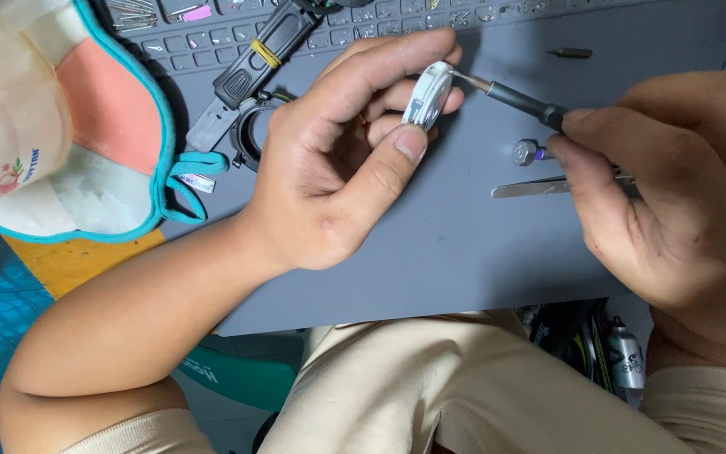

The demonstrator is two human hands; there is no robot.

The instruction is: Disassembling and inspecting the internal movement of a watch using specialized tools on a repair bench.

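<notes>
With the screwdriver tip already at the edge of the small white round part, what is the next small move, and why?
Probably a gentle press or twist of the thin dark screwdriver in the right hand. Its tip already meets the rim of the small white round case, which the left hand pinches between thumb and fingers, so the part looks steadied for it.

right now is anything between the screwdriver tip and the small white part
Nothing visible. The screwdriver in the right hand already has its tip at the edge of the small white part, which the left hand pinches.
</notes>
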